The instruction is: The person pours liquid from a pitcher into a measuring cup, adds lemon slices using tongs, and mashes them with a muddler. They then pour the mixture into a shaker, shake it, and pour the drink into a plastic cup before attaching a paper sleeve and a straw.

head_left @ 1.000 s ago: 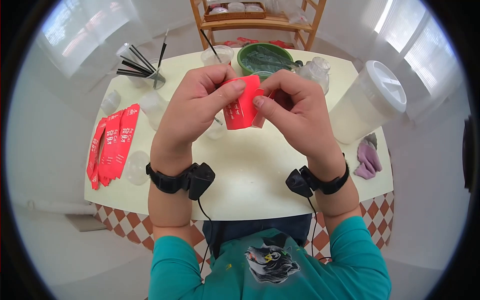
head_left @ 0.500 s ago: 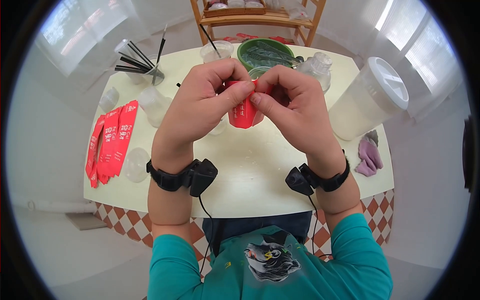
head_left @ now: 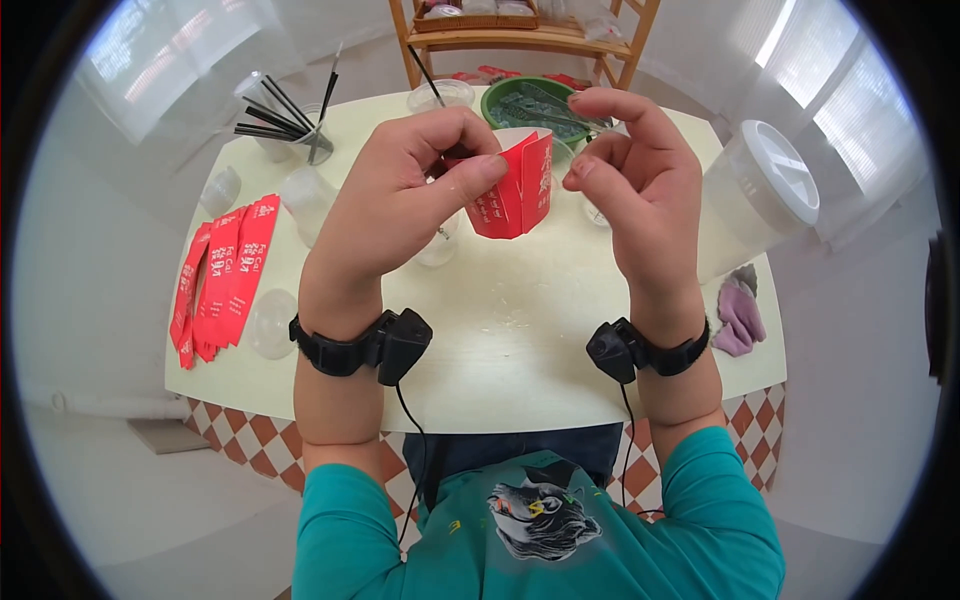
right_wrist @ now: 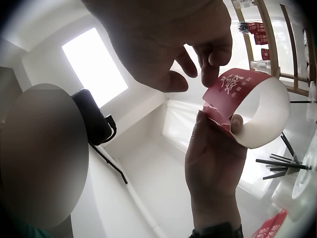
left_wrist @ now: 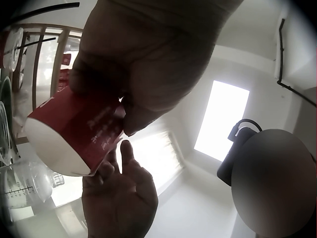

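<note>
Bent into a ring, a red paper sleeve (head_left: pixel 508 190) with white lettering is pinched between thumb and fingers of the left hand (head_left: pixel 400 195) in the head view. Its overlapping ends face the right hand (head_left: pixel 650 185), which stands just to the right, fingers loosely bent and holding nothing. The left wrist view shows the left hand (left_wrist: pixel 148 54) gripping the sleeve (left_wrist: pixel 79 124), the right hand (left_wrist: pixel 119 203) below. Seen from the right wrist, the sleeve (right_wrist: pixel 233 91) is hollow and white inside, with the left thumb and fingers on its edge and the right hand (right_wrist: pixel 173 39) above.
Flat red sleeves (head_left: pixel 228 280) lie stacked at the left of the table (head_left: pixel 480 350). Behind are a cup of black straws (head_left: pixel 312 145) and a green basin (head_left: pixel 537 108). A lidded pitcher (head_left: pixel 745 210) and purple cloth (head_left: pixel 738 315) are at the right.
The right hand has let go of the sleeve and moved right, its fingers spreading. The sleeve, still in the left hand, has turned so that its overlapping ends show.
</note>
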`<state>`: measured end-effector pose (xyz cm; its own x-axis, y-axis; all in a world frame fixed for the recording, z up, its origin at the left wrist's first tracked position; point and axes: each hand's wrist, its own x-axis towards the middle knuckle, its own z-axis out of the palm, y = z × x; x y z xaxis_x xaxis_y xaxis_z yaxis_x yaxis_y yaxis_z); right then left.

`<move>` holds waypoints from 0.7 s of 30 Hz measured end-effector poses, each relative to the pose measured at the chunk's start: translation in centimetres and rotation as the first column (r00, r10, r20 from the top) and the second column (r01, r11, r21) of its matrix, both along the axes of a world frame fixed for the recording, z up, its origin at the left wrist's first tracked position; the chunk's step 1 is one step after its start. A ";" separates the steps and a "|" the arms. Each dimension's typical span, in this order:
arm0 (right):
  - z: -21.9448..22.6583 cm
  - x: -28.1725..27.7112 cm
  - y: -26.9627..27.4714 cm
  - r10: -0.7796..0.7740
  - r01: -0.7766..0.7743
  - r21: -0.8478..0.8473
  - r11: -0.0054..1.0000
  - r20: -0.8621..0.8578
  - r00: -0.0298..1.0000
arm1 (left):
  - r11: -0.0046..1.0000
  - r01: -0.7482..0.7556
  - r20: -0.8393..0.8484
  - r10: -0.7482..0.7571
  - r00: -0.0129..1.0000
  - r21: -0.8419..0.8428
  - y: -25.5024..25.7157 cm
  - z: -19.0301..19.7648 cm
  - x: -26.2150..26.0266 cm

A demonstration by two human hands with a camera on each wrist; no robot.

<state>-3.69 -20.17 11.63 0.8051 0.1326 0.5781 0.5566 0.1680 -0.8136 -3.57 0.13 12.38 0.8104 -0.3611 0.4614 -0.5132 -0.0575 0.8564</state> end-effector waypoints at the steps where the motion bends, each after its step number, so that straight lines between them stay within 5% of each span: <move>1: 0.1 0.1 -0.1 0.002 -0.002 -0.001 1.000 0.004 1.000 | 1.000 -0.017 0.009 0.017 1.000 -0.009 0.4 0.3 -0.2; 5: -1.0 1.1 0.5 -0.037 0.036 0.092 0.995 0.013 0.999 | 0.982 -0.128 0.091 0.141 0.986 -0.137 3.4 1.6 -1.7; 6: -1.6 1.5 1.3 -0.029 0.028 0.020 0.999 0.012 1.000 | 0.981 -0.134 0.088 0.147 0.985 -0.137 4.6 1.7 -2.0; 8: -2.6 1.9 1.9 0.020 -0.033 -0.274 0.961 -0.052 0.998 | 0.893 -0.412 0.165 0.441 0.882 -0.180 6.8 1.8 -2.4; 12: -5.8 2.0 5.0 0.053 -0.072 -0.499 0.864 -0.052 0.997 | 0.762 -0.640 0.173 0.647 0.743 -0.103 9.4 0.6 -1.5; 17: -9.3 2.4 7.4 -0.017 0.069 -0.732 0.678 0.079 0.997 | 0.747 -0.665 0.151 0.659 0.737 -0.014 11.1 -2.4 -0.3; 21: -10.6 3.4 7.9 -0.070 0.041 -0.726 0.686 -0.009 0.998 | 0.731 -0.682 0.145 0.673 0.725 0.018 11.2 -3.9 0.0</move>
<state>-0.29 -12.26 1.01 0.8413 0.4536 0.2940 0.5161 -0.5126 -0.6862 -3.59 11.33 8.52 0.7907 0.2300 0.5673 -0.4129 -0.4838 0.7717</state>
